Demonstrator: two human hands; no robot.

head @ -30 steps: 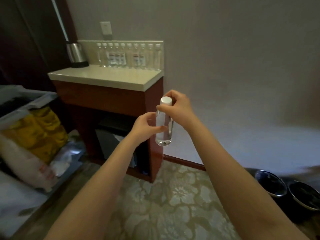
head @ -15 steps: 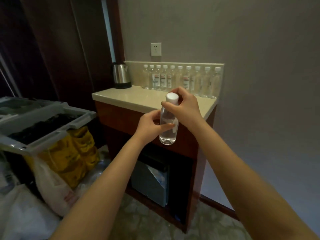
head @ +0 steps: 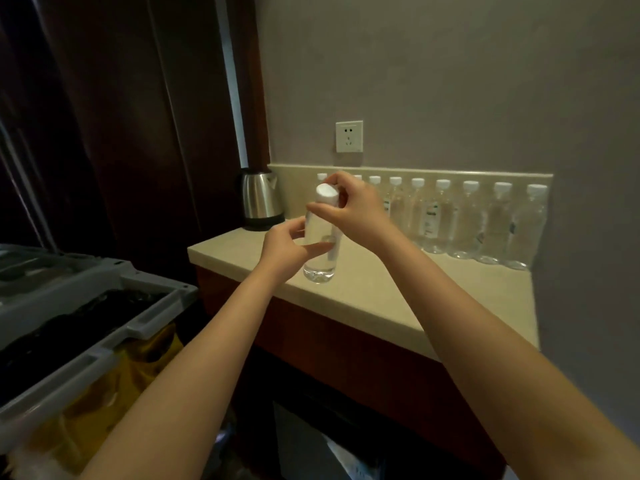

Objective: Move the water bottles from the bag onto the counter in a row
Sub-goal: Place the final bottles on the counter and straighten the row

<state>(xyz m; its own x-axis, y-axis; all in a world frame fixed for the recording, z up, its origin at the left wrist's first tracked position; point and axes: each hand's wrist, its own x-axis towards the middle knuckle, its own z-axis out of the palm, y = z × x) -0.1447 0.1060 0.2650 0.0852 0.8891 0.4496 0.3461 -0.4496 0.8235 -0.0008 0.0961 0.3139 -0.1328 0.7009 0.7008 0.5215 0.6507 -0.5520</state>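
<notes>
A clear water bottle (head: 320, 261) with a white cap is held upright over the front left part of the beige counter (head: 377, 299). My right hand (head: 353, 211) grips its neck just under the cap. My left hand (head: 285, 249) holds its body from the left. Whether its base touches the counter I cannot tell. Several more bottles (head: 467, 220) with white caps stand in a row along the backsplash, reaching to the counter's right end. The left end of that row is hidden behind my right hand.
A steel kettle (head: 259, 199) stands at the counter's back left corner, below a wall socket (head: 349, 136). A grey cart (head: 69, 317) with a yellow bag (head: 114, 386) is at the lower left. A dark cabinet opening lies under the counter.
The view has swung up and nearer to the counter. Both hands have carried the bottle forward, from in front of the counter's edge to above its top.
</notes>
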